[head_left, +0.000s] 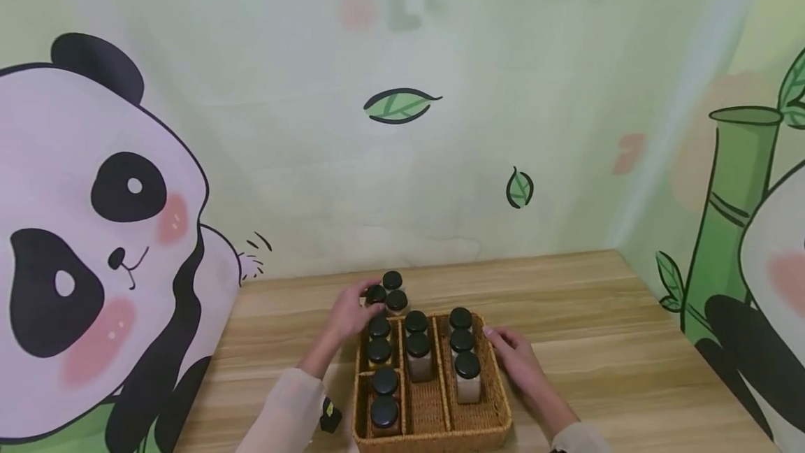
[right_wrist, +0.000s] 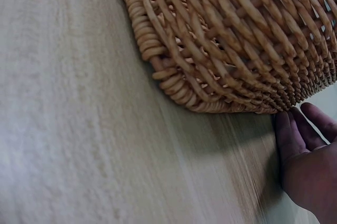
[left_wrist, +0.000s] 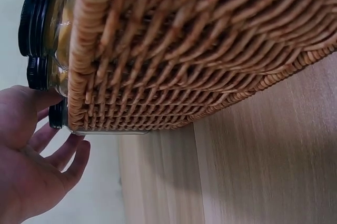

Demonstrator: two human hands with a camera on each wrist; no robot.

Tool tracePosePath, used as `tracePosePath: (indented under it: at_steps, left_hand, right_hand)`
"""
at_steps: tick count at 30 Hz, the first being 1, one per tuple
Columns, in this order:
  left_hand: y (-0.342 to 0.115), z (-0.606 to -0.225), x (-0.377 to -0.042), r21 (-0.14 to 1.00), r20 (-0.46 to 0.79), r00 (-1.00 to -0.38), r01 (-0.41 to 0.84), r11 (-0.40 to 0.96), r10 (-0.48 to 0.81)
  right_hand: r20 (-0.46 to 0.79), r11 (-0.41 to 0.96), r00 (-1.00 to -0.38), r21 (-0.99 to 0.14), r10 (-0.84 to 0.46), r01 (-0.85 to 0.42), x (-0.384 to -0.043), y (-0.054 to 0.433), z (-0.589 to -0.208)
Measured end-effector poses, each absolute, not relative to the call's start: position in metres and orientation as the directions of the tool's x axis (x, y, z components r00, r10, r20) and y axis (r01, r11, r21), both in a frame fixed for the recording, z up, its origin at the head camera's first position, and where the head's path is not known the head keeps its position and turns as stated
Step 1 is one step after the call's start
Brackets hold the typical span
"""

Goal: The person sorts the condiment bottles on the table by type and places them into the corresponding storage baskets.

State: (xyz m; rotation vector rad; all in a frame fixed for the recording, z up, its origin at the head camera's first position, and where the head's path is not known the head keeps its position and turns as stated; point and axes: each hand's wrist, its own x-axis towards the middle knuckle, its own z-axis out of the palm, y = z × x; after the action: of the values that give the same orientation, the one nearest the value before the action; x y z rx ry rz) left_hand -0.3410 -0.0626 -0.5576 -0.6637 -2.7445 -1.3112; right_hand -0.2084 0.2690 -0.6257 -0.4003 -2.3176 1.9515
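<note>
A wicker basket [head_left: 424, 433] with dividers stands on the table, holding several black-lidded glass jars. Two jars sit in each left compartment, two in the middle and three on the right. Behind its back left corner is a cluster of black-lidded jars, including a rear jar [head_left: 393, 279] and a front one [head_left: 397, 300]. My left hand [head_left: 349, 310] has thumb and fingers around the leftmost jar [head_left: 376, 293] of this cluster, near its lid. At the basket's right side, my right hand [head_left: 518, 358] touches the wicker wall [right_wrist: 237, 39] with extended fingers [right_wrist: 289, 134].
A small black object [head_left: 330, 416] with a yellow-green mark lies left of the basket, near my left sleeve [head_left: 286, 407]. The wooden table [head_left: 604, 327] ends at a wall covering [head_left: 440, 173] printed with pandas, leaves and bamboo.
</note>
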Motion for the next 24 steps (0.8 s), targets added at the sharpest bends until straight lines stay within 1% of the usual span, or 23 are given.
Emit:
tracePosePath:
  at_steps: [7,13,16,24]
  left_hand:
    - [-0.0618,-0.5598,-0.3399,0.737,0.210,-0.909,0.390,0.552,0.360]
    - [-0.0610,-0.5640,-0.3355,0.761,0.185,-0.928,0.344,0.550,0.324]
    - [-0.0607,-0.5643,-0.3352,0.756,0.196,-0.932,0.342,0.559,0.305]
    - [-0.0644,-0.5660,-0.3385,0.749,0.233,-0.935,0.349,0.563,0.269]
  right_hand:
    - [-0.113,0.145,-0.963,-0.978,0.243,0.152,-0.2084,0.2702,-0.6233]
    - [-0.101,0.155,-0.965,-0.978,0.241,0.140,-0.2055,0.2707,-0.6280]
    - [-0.110,0.134,-0.963,-0.980,0.244,0.146,-0.2057,0.2704,-0.6275]
    - [-0.120,0.131,-0.962,-0.979,0.245,0.155,-0.2076,0.2707,-0.6255]
